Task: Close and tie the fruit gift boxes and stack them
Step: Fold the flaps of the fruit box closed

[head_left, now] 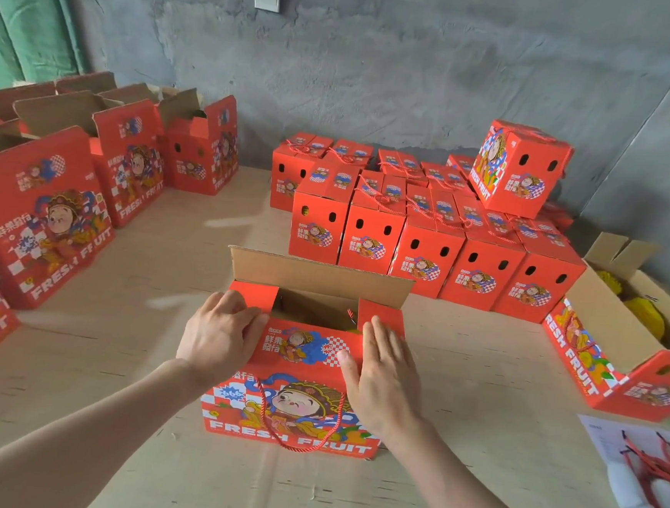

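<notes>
Red gift box (300,371), back flap upright.

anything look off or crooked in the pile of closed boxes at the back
Yes: the single box on top of the closed boxes, at the far right, looks tilted and turned at an angle, while the rows beneath it stand square.

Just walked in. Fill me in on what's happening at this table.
A person is closing a red fruit gift box in front of them. The left hand presses on its left side flap and the right hand lies flat on the right side. The back flap stands upright, so the box is not yet shut. Closed boxes sit in rows behind, and open boxes wait at the left.
</notes>
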`<state>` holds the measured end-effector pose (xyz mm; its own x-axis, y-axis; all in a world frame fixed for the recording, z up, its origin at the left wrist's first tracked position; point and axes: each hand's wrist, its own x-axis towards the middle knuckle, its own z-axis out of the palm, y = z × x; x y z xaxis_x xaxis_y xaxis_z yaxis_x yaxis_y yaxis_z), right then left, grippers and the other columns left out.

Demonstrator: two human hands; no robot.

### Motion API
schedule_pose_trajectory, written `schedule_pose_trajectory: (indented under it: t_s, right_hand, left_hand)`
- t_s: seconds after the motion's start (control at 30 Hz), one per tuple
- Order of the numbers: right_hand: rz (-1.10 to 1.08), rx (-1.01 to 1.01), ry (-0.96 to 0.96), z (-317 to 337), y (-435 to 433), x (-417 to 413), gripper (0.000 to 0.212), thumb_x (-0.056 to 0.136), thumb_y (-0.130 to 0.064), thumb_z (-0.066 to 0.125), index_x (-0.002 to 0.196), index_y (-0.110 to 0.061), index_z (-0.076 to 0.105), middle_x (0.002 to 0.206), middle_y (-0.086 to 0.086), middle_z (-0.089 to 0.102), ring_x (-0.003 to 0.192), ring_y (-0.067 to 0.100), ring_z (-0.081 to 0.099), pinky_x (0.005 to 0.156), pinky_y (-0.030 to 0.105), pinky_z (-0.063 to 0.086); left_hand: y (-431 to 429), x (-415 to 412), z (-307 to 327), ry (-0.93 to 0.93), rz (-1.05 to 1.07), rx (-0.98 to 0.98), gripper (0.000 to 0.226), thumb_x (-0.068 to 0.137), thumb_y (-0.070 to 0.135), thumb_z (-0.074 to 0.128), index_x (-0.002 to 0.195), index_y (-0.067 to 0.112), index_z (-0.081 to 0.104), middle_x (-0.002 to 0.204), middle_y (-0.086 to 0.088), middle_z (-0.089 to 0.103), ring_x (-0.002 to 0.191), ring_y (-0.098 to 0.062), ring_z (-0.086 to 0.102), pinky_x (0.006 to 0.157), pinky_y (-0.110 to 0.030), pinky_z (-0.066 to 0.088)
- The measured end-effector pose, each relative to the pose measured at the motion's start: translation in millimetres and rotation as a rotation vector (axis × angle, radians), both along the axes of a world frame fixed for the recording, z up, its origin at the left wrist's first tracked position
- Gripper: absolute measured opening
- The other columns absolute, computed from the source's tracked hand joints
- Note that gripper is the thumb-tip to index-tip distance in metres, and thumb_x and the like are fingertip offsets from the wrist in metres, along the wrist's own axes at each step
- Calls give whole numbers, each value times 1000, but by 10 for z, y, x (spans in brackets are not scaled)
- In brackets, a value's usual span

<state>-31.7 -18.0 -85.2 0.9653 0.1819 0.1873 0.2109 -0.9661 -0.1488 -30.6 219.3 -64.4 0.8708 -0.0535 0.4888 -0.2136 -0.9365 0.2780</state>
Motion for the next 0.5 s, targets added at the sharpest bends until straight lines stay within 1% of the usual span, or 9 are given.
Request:
schedule_pose_trajectory:
  t_s: [0.07, 0.1, 0.13, 0.2, 0.27, 0.33, 0.4, 0.47, 0.5]
  right_hand:
    - [33, -7, 17, -24, -16, 10, 77, 86, -64, -5, 153, -27, 1, 161, 2, -2, 148, 21, 0, 113, 30, -12]
    - [57, -10, 16, -28, -17, 9, 71, 85, -65, -7, 150, -37, -4, 160, 1, -5, 148, 22, -3, 113, 32, -14]
    - [80, -11, 20, -36, -21, 3, 66, 84, -66, -10, 147, -44, -7, 160, -2, -8, 148, 22, -6, 112, 34, -16]
    - [99, -10, 50, -44, -32, 24, 66, 84, -67, -9, 147, -48, -1, 160, -5, -7, 148, 19, -7, 113, 36, -15]
    - [100, -11, 75, -28, -20, 58, 65, 88, -65, -1, 149, -44, 9, 161, -5, -2, 148, 18, -4, 115, 38, -11]
    - [94, -23, 94, -2, -8, 62, 59, 94, -61, 8, 150, -42, 13, 161, -5, 1, 148, 18, -1, 117, 38, -8]
    - [106, 16, 74, 26, -11, 49, 52, 98, -56, 18, 149, -42, 18, 161, -4, 7, 148, 18, 4, 118, 37, -1]
    - [112, 219, 18, 135, 16, 31, 48, 101, -42, 36, 148, -38, 28, 159, -2, 17, 147, 19, 16, 118, 39, 15]
    - [112, 375, -77, 227, 36, 38, 47, 98, -30, 48, 145, -30, 38, 157, 2, 25, 144, 21, 24, 117, 42, 24]
  left_hand:
    - [-20, -28, -30, 91, -29, 43, 74, 91, 56, 20, 104, 5, 73, 114, -18, 65, 109, -38, 57, 89, -44, 48]
    - [-23, -41, -53, 146, -41, 64, 82, 88, 60, 13, 120, 5, 64, 133, -16, 55, 125, -36, 49, 104, -44, 39]
    - [-18, -55, -84, 201, -48, 76, 88, 85, 63, 6, 136, 7, 51, 147, -11, 42, 136, -30, 37, 114, -38, 26]
    - [-2, -41, -158, 259, -83, 119, 87, 81, 66, -9, 150, 26, 23, 157, -4, 19, 146, -21, 16, 116, -27, 5]
    - [14, -12, -189, 315, -105, 170, 73, 84, 63, -13, 149, 38, 11, 159, -1, 6, 147, -16, 3, 114, -24, -5]
    - [25, 17, -173, 368, -100, 179, 63, 92, 59, -6, 149, 40, 12, 159, 2, 2, 147, -15, -2, 114, -25, -7]
    - [14, 30, -162, 393, -87, 177, 54, 97, 54, 7, 148, 40, 16, 160, 2, 4, 147, -15, 0, 117, -29, -3]
    - [-19, 37, -143, 411, -67, 166, 48, 100, 48, 17, 148, 41, 22, 160, 2, 9, 147, -18, 6, 118, -34, 6]
    - [-38, 53, -107, 415, -53, 155, 47, 101, 46, 20, 147, 40, 27, 159, 2, 13, 146, -19, 9, 118, -36, 10]
